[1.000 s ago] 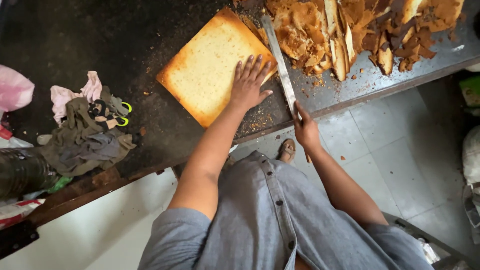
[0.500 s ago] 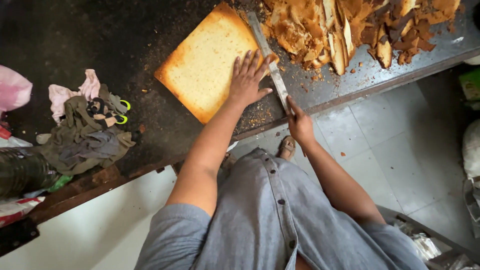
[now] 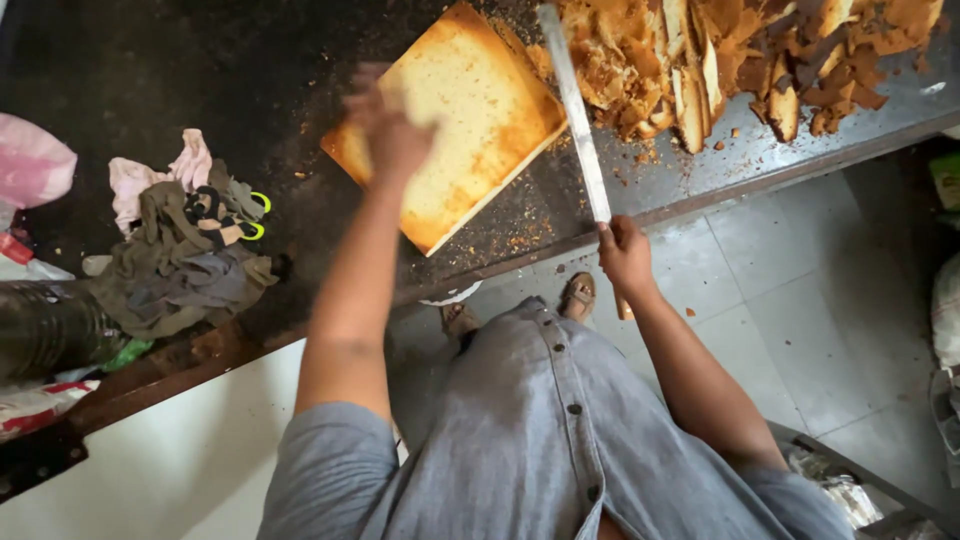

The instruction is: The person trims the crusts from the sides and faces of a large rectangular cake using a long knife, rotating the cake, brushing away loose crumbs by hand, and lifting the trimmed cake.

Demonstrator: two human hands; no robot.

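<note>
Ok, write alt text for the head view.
A person's right hand grips a long steel knife beside a flat square golden sponge cake slab on a dark crumb-strewn counter; the blurred left hand is at its left edge.

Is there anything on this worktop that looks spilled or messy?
Yes. Brown crumbs lie scattered on the dark worktop beside the sponge slab, and a heap of crust trimmings sprawls past the long knife.

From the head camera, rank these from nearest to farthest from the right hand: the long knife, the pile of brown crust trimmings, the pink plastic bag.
1. Long knife: held in the right hand.
2. Pile of brown crust trimmings: on the counter's far right, beyond the blade.
3. Pink plastic bag: at the far left edge.
</note>
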